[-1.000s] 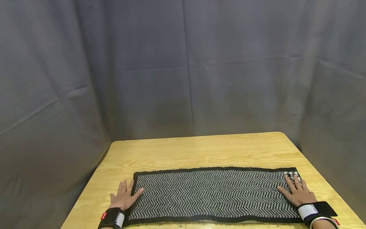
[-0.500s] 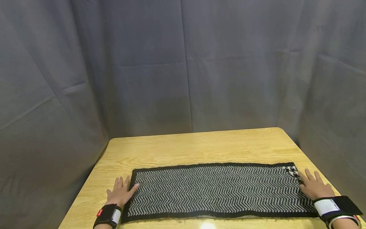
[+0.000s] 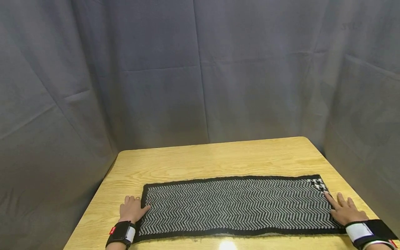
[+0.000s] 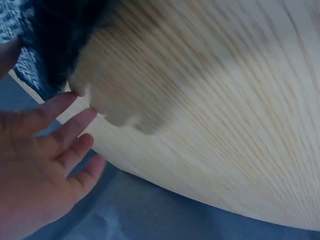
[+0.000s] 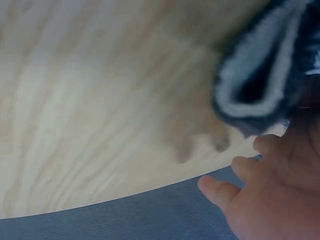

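A black-and-white herringbone scarf (image 3: 237,205) with a black border lies spread lengthwise across the wooden table. At its far right corner shows a patch of larger black-and-white pattern. My left hand (image 3: 132,209) is at the left end, thumb over the border and fingers beside it on the table side. In the left wrist view its fingers are loosely bent near the scarf's dark edge. At the right end my right hand (image 3: 347,210) has its index finger reaching onto the patterned corner. The right wrist view shows the scarf's end (image 5: 252,85) as a layered loop with a pale inside.
The wooden table (image 3: 200,158) has rounded far corners. Grey curtains (image 3: 156,104) hang behind it and along both sides. A light reflection shines near the front edge. Both wrists wear black straps, and a bangle circles the right wrist.
My right hand has slid right from on top of the scarf to its right edge. My left hand's fingers have drawn in from a flat spread. The head view has shifted slightly.
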{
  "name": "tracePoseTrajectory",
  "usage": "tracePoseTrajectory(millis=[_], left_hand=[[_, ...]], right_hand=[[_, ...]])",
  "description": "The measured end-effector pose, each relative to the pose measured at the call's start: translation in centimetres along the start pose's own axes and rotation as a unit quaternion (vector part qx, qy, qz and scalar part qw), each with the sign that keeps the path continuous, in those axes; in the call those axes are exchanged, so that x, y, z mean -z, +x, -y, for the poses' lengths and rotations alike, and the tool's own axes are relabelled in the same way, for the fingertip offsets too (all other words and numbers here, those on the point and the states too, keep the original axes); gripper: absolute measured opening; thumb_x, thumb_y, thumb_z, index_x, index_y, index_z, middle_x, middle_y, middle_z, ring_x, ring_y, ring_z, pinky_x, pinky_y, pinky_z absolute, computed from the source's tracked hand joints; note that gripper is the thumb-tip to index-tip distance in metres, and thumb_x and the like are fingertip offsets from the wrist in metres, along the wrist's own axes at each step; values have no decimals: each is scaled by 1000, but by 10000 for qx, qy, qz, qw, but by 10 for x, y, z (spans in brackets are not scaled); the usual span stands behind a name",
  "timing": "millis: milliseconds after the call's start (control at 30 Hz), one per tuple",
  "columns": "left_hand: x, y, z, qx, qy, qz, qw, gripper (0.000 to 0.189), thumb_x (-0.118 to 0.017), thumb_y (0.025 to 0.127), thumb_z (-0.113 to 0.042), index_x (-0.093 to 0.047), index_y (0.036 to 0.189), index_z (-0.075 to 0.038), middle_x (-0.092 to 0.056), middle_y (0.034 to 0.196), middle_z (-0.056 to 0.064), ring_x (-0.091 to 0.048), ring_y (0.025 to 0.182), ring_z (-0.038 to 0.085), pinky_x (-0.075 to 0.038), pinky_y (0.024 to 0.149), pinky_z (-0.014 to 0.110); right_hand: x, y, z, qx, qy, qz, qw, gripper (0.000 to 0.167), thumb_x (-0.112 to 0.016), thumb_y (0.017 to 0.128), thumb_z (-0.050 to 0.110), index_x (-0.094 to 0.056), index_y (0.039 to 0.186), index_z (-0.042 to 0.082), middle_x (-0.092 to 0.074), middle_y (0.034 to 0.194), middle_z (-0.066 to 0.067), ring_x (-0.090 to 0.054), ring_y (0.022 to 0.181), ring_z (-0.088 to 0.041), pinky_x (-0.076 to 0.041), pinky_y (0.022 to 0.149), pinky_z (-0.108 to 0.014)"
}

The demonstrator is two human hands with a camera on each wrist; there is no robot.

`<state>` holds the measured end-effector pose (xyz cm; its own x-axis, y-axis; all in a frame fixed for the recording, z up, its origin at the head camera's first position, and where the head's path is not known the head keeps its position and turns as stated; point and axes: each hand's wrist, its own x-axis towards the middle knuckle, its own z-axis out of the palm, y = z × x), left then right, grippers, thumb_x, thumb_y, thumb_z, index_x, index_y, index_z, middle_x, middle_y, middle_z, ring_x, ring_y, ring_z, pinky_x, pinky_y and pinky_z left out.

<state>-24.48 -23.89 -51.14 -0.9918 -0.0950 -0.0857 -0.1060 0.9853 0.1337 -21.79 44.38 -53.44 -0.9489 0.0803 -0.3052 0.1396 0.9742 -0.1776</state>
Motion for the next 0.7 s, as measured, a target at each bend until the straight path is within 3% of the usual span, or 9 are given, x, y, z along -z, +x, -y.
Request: tracePoseTrajectory(millis=[100, 200, 300, 433, 567, 633, 700], left_hand=[[1, 2, -4, 127, -144, -65, 9998, 59, -70, 78, -42, -61, 98, 12, -58, 87, 19, -46, 88, 33, -46, 73, 50], [5, 2, -8, 474, -596, 165, 9970, 57, -72, 76, -40, -59, 94, 12, -59, 85, 21, -50, 85, 36, -46, 69, 47], [10, 2, -11, 759, -1046, 479, 9905, 58, -71, 78, -35, -55, 98, 16, -59, 91, 27, -56, 87, 41, -48, 73, 47], [9, 2, -10, 885, -1346, 723, 9843, 62, -70, 79, -32, -51, 105, 21, -58, 99, 32, -58, 92, 43, -50, 79, 47], [7, 1, -7, 926, -1635, 488, 9810, 45, -71, 78, -28, -55, 87, 13, -54, 75, 18, -53, 70, 28, -46, 61, 33], [9, 2, -9, 795, -1720, 267, 9815, 36, -69, 80, -25, -55, 81, 8, -49, 69, 11, -45, 63, 21, -38, 54, 29], [16, 3, -13, 544, -1725, 31, 9835, 31, -66, 82, -21, -58, 83, 9, -55, 71, 13, -50, 64, 21, -41, 54, 30]], right_hand=[[7, 1, 4, 63, 127, -212, 9997, 70, -48, 88, 24, -11, 143, 0, -8, 137, -43, -7, 124, -64, -21, 91, -77], [15, 3, 14, 262, 195, -625, 9975, 73, -52, 87, 24, -13, 143, -1, -8, 137, -44, -7, 123, -65, -21, 91, -78], [21, 4, 24, 370, 203, -934, 9947, 74, -53, 88, 28, -13, 143, 0, -8, 138, -43, -7, 124, -64, -21, 91, -77], [25, 4, 31, 405, 197, -1113, 9928, 75, -54, 89, 33, -14, 143, 0, -9, 138, -43, -8, 125, -63, -22, 91, -77], [28, 6, 33, 449, 243, -1167, 9919, 76, -53, 88, 37, -15, 141, -2, -9, 137, -43, -10, 124, -64, -23, 91, -76], [31, 7, 32, 455, 277, -1195, 9914, 76, -53, 88, 38, -15, 141, -2, -9, 137, -44, -10, 124, -64, -24, 90, -76], [33, 8, 32, 444, 335, -1211, 9911, 76, -52, 89, 39, -15, 141, -3, -8, 137, -44, -9, 124, -64, -23, 90, -76]])
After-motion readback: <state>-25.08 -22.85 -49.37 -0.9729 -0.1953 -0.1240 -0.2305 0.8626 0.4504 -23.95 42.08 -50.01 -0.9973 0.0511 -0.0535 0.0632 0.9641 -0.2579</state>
